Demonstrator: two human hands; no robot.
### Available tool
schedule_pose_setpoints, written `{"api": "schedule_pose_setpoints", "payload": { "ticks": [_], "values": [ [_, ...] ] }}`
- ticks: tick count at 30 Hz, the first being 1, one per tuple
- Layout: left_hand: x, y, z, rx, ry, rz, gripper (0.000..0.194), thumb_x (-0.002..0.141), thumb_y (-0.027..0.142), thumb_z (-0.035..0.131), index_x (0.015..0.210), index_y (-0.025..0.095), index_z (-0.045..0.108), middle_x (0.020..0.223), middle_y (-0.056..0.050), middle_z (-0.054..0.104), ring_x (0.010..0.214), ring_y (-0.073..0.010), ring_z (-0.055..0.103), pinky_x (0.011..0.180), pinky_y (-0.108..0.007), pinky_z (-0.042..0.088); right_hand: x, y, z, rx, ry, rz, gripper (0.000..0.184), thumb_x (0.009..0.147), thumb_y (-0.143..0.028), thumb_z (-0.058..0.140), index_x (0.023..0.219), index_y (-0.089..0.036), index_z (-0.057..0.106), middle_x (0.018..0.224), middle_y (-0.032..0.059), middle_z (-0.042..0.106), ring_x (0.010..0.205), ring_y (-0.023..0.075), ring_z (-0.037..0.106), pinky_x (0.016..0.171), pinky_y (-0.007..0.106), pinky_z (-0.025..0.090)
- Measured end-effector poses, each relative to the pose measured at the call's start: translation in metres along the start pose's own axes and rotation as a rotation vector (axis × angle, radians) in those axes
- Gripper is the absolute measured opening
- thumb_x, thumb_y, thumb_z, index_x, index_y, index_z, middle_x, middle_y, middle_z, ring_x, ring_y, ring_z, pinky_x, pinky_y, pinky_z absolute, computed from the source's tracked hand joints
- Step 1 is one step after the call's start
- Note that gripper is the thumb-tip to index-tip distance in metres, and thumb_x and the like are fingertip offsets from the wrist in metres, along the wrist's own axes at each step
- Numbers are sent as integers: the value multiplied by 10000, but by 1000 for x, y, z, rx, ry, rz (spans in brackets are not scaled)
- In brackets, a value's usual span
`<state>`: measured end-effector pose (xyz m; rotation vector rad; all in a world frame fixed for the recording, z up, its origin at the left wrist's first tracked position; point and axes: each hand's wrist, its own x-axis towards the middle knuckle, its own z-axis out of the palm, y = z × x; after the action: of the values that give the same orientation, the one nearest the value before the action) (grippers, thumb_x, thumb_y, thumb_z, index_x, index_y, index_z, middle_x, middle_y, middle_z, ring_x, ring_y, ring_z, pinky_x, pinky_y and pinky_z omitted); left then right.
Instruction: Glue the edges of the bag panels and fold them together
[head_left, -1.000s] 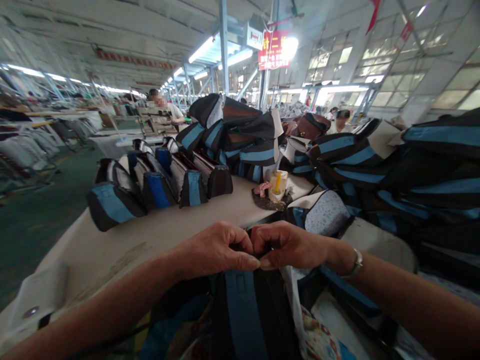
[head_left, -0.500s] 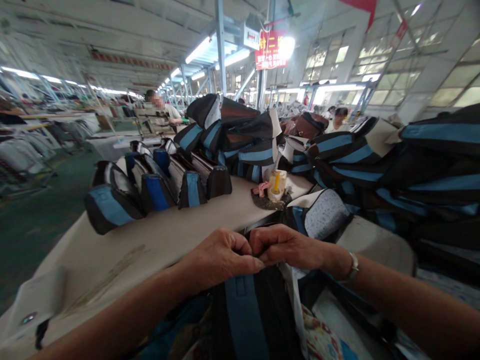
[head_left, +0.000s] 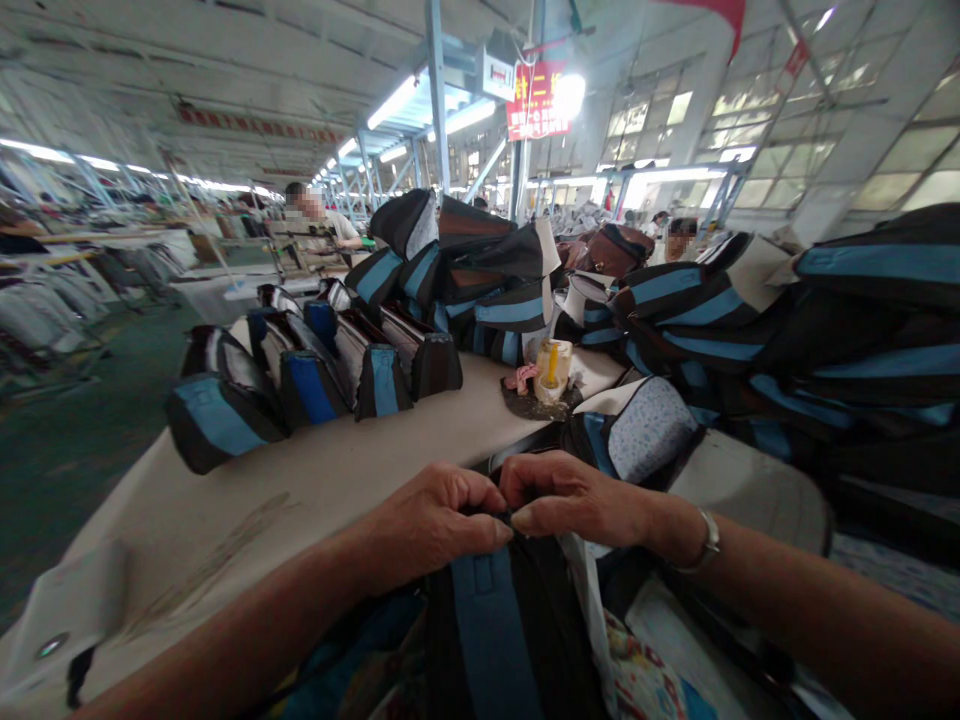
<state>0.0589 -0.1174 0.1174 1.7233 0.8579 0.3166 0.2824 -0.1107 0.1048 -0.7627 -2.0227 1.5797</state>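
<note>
With our left hand and right hand close together, we pinch the top edge of the black-and-blue bag beside the desk, working that edge, which calls for steady, even fingertip pressure.

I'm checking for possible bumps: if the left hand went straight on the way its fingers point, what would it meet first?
Most likely the right hand: its fingertips lie just ahead of the left hand, at the top of the black fabric bag with a blue stripe. Any gap between them is unclear.
</note>
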Motion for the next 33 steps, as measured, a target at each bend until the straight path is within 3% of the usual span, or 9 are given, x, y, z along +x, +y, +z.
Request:
{"api": "schedule_pose_setpoints", "payload": {
  "ticks": [5, 9, 14, 25, 33],
  "values": [
    [-1, 1, 3, 22, 23, -1, 158, 788, 297, 612, 773, 141, 626, 654, 42, 428, 620, -99, 355, 583, -248, 282, 3, 2, 1, 58, -27, -11, 165, 796, -276, 664, 816, -139, 575, 716, -35, 480, 641, 98, 392, 579, 229, 307],
    [-3, 6, 5, 89, 63, -31, 214, 826, 336, 580, 779, 137, 642, 648, 40, 439, 614, -101, 372, 572, -251, 279, 3, 6, 6, 14, 77, -68, 98, 784, -221, 646, 782, -140, 591, 728, -27, 504, 661, 103, 423, 606, 235, 334],
    [-4, 11, 4, 259, 104, 47, 216, 854, 290, 553, 775, 140, 686, 693, 28, 514, 690, -114, 450, 625, -243, 307, 0, 9, 12, -62, 182, -131, 96, 774, -208, 656, 741, -136, 603, 768, -5, 521, 700, 119, 462, 635, 249, 359],
    [-6, 4, 1, 89, -11, 8, 215, 873, 311, 525, 789, 141, 628, 666, 34, 426, 632, -103, 357, 591, -240, 285, -5, 14, 6, -41, 77, -149, 127, 924, -234, 551, 849, -139, 591, 836, 10, 501, 735, 115, 418, 663, 246, 341],
    [-4, 6, 4, 53, 21, 5, 189, 847, 298, 523, 752, 150, 594, 648, 42, 394, 616, -104, 332, 585, -242, 278, -6, 1, 10, -46, 96, -68, 252, 922, -377, 567, 846, -137, 578, 755, -7, 487, 678, 109, 395, 599, 234, 327]
  ]
}}
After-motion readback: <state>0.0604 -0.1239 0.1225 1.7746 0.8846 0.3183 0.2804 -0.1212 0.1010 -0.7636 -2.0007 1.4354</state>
